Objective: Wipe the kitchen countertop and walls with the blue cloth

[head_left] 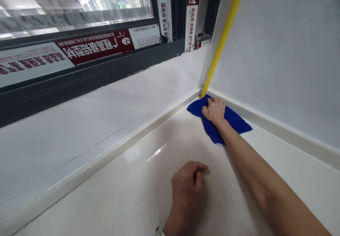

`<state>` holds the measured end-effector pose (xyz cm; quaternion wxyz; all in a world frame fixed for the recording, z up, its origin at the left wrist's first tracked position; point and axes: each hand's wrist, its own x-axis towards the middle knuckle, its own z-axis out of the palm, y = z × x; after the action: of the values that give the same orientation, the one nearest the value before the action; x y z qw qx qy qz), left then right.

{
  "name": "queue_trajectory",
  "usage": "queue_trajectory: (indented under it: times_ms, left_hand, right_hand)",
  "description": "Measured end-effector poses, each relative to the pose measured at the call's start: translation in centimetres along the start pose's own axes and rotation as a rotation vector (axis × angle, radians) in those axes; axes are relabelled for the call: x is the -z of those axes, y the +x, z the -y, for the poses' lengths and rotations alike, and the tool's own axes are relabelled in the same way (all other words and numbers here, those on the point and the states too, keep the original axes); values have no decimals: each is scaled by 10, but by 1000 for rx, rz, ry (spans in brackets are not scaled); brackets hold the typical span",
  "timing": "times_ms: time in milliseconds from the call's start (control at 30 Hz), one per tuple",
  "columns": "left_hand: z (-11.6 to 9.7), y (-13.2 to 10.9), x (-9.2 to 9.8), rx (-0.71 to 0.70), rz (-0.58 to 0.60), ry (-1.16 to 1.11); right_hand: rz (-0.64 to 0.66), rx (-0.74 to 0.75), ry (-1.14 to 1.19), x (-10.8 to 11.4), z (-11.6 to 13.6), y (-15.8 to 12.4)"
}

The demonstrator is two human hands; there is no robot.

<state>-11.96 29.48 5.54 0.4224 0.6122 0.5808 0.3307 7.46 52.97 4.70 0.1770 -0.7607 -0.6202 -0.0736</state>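
Note:
In the corner, my right hand [215, 111] presses down on a blue cloth [236, 121], its fingers bent and closed on the fabric. The cloth lies spread on the white floor [127, 190], partly under my hand and wrist. One end of it touches the foot of a yellow pole [221, 39] standing in the corner. Nearer to me, my left hand [187, 183] hovers over or rests on the floor, which I cannot tell. Its fingers are loosely curled with the index finger pointing right, and nothing shows in them. A wristband [159, 231] is partly visible on that wrist.
A dark window frame [106, 76] with red and white printed tape [98, 46] runs along the left, above a white low wall [111, 112]. A pale wall [281, 59] rises on the right. Skirting [287, 133] edges the floor on both sides.

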Motion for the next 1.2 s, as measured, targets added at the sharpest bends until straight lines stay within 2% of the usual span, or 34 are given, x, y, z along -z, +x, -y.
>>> queue_trajectory:
  times_ms: [133,467,667,833,967,1200]
  left_hand:
    - [1,1,0,-1,-8,27]
    - [0,3,0,11,-4,47]
    - [-1,1,-2,16,-10,38]
    - [-2,0,-3,11,17,32]
    - [-3,0,-4,-48,29,20]
    - [-10,1,-1,-38,58,-46]
  right_hand:
    - [64,6,3,2,0,4]
    - [59,-4,122,-4,3,24]
    - [67,17,-18,-4,3,28]
    - [80,95,-57,3,-12,6]
    - [121,161,-116,13,-20,-15]
    - [77,346,-178,21,1,-71]
